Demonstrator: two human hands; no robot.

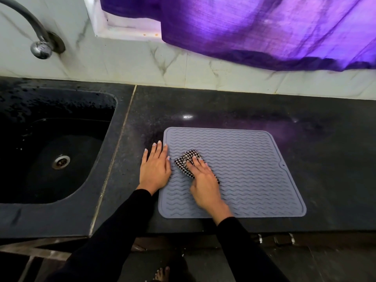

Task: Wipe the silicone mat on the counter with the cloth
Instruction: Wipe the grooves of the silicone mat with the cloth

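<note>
Under the right hand, on the left part of the silicone mat, lies the checked cloth, bunched into a small pad. Fingers are laid nearly straight over it and press it flat onto the ridged surface; the hand is not fisted round the fabric, so the load goes down through the palm and fingers. Judgement: a flat press suits wiping, since it spreads the cloth across the wavy ribs rather than dragging a lump over them.

Left hand is open, palm down, fingers spread, resting across the mat's left edge, part on the mat and part on the dark bench. It sits just beside the cloth, thumb side near it but apart. Judgement: it serves as an anchor, so that the thin mat does not slide or ruck up with each stroke.

Mat lies flat on the bench, to the right of the left hand; most of its area extends beyond and to the right of the right hand. Judgement: wiping is underway, far and right parts likely remaining.

Left of the left hand: black sink, tap above it. Beyond both hands, a purple curtain hangs over the wall.
</note>
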